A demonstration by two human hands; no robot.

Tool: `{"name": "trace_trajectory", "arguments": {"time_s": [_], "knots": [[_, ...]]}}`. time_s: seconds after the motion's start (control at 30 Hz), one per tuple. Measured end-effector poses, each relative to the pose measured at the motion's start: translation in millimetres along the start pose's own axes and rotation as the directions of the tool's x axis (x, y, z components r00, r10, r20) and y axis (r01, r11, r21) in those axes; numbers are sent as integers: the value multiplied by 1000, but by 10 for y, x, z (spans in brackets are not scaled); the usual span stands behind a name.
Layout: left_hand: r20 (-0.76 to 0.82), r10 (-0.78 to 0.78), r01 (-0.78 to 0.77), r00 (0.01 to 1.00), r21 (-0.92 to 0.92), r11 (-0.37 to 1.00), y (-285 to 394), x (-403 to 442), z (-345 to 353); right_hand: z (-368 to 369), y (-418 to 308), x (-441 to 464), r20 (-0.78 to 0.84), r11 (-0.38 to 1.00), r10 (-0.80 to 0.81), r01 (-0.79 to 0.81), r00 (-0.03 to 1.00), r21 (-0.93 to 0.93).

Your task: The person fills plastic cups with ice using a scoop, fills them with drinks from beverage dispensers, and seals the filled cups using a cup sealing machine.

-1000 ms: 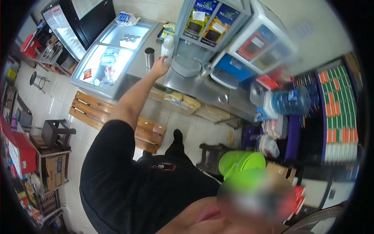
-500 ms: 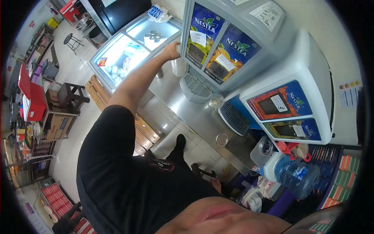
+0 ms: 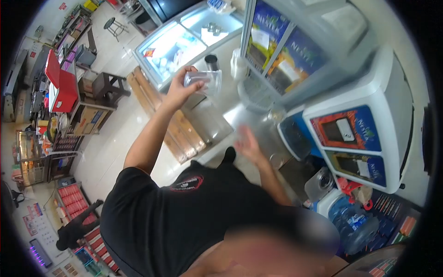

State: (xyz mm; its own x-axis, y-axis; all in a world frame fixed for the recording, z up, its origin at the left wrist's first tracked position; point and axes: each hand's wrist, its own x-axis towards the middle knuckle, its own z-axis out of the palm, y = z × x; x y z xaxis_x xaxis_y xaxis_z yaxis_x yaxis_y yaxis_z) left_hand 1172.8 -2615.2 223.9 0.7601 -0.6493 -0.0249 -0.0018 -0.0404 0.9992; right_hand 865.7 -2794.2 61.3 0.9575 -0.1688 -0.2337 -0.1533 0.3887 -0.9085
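My left hand (image 3: 177, 90) is closed around a clear plastic cup (image 3: 207, 83), held sideways over the steel counter's left end. Just beyond the cup stands a dark cylindrical container (image 3: 211, 61). A white, partly see-through container (image 3: 239, 64) is beside the grey Nestea dispenser (image 3: 286, 51). My right hand (image 3: 248, 144) is raised in front of the counter, blurred by motion, with its fingers stretched out and nothing visible in it. It is nearest to the steel counter edge and the dispenser's drip tray (image 3: 256, 94).
A white Nestea dispenser (image 3: 387, 129) stands at the right, above a blue water bottle (image 3: 355, 226). A lit glass-topped freezer (image 3: 170, 51) is at the far end. A wooden slatted bench (image 3: 173, 129) stands to the left, with a red cooler (image 3: 62, 85) farther off.
My left hand has come back from beside the grey dispenser and now holds the clear cup. My right hand has come into view. The view has shifted somewhat.
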Motion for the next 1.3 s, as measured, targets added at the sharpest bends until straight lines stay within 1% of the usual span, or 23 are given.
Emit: {"name": "trace_trajectory", "arguments": {"time_s": [0.07, 0.13, 0.27, 0.33, 0.37, 0.4, 0.43, 0.47, 0.5, 0.57, 0.6, 0.73, 0.77, 0.8, 0.83, 0.87, 0.9, 0.93, 0.97, 1.03, 1.13, 1.17, 1.3], "knots": [[27, -30, 33, 999, -112, 993, 114, -564, 112, 553, -996, 307, 116, 986, -151, 142, 982, 88], [4, -35, 35, 999, -102, 994, 230, -941, 137, 907, -1465, 463, 207, 970, -243, 234, 948, 68], [-46, -25, 21, 999, -79, 997, 185, -1489, -121, 1231, -1393, 577, 355, 982, -183, 183, 917, 35], [-11, -131, 131, 991, 26, 991, 116, -1761, -282, 1316, -1138, 484, 384, 994, -93, 110, 919, -22], [64, -169, 160, 984, 122, 980, -83, -1876, -416, 1384, -1055, 385, 375, 998, -30, 49, 926, -40], [155, -175, 109, 972, 361, 926, -6, -1986, -490, 1464, -979, 276, 385, 998, 26, -2, 923, -64], [235, -184, 95, 955, 345, 934, -29, -2129, -534, 1529, -893, 183, 433, 991, 61, -2, 899, -135], [312, -192, 84, 931, 327, 941, -53, -2275, -570, 1640, -750, 93, 414, 993, 42, 8, 909, -119], [387, -238, 51, 891, 436, 899, 20, -2395, -599, 1740, -709, -43, 393, 983, 175, -135, 902, -129], [527, -300, 44, 795, 444, 895, -182, -2610, -717, 1842, -450, -251, 367, 969, 240, -202, 898, -140], [527, -311, 21, 791, 485, 874, -134, -2721, -823, 1903, -291, -351, 331, 974, 211, -168, 920, -154], [649, -174, -13, 741, 273, 962, -528, -3030, -1239, 2214, 55, -749, 217, 979, 89, -46, 972, -197], [676, -110, 12, 729, 148, 989, -759, -3081, -1289, 2259, 150, -851, 148, 986, 52, -27, 988, -166], [697, -132, 15, 704, 171, 985, -751, -3137, -1368, 2361, 205, -902, 75, 990, 16, -6, 997, -138], [722, -134, -121, 679, 291, 949, -697, -3212, -1426, 2581, 199, -966, 78, 987, -3, 15, 997, -157], [741, -144, -252, 656, 394, 884, -670, -3302, -1457, 2811, 182, -1088, 45, 950, 43, -27, 998, -312], [738, -122, -267, 664, 387, 883, -703, -3372, -1477, 3039, 169, -1141, 7, 887, 85, -73, 996, -457], [733, -38, -308, 679, 331, 892, -740, -3481, -1457, 3223, 184, -1174, 10, 878, 86, -71, 996, -472], [722, 47, -348, 690, 274, 897, -767, -3596, -1428, 3372, 183, -1224, -1, 890, 166, -150, 986, -432], [720, 44, -328, 692, 260, 908, -726, -3823, -1489, 3620, 211, -1277, -8, 895, 233, -217, 973, -390], [729, 26, -281, 684, 230, 932, -586, -4080, -1730, 3787, 397, -1460, 125, 775, -38, 108, 991, -622], [716, 4, -256, 698, 245, 935, -520, -4148, -1812, 3683, 553, -1420, 128, 777, -38, 110, 991, -620], [691, 23, -197, 723, 174, 965, -493, -4311, -2002, 3401, 981, -1208, 8, 705, 148, -100, 989, -703]]}}
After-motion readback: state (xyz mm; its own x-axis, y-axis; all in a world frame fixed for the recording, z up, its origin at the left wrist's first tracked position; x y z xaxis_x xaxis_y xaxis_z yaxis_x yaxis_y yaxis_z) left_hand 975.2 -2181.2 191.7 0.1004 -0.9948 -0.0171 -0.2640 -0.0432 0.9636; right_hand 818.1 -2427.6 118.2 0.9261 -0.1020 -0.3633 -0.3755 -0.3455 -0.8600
